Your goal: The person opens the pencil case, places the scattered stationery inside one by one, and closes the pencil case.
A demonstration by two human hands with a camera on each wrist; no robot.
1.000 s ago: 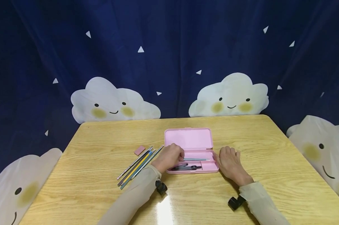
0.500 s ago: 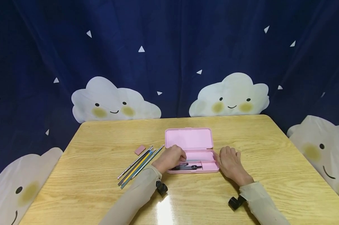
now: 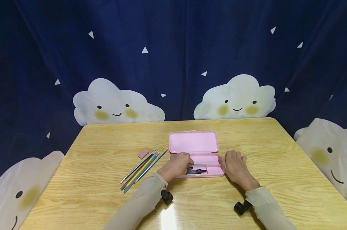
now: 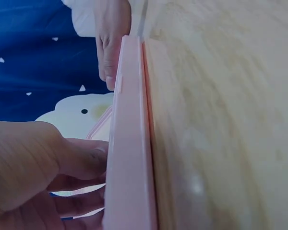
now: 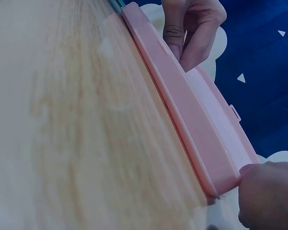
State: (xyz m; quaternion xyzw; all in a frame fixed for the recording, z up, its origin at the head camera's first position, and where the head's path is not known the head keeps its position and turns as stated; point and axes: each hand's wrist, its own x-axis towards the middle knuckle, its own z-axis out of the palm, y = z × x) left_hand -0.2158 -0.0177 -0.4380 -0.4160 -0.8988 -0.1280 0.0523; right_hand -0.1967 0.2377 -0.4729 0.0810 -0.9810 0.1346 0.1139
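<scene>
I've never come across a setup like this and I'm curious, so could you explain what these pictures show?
There's no robot here: these are a person's bare left hand and right hand. The wide picture comes from a camera on the head, looking forward and down. The two close, tilted ones come from small black wrist cameras, one on each arm. On the wooden table lies an open pink pencil case with a dark compass inside. Left of it are several pencils and a pink eraser. The right hand touches the case's right end. The left hand reaches into the case, but whether it holds anything is hidden.
</scene>
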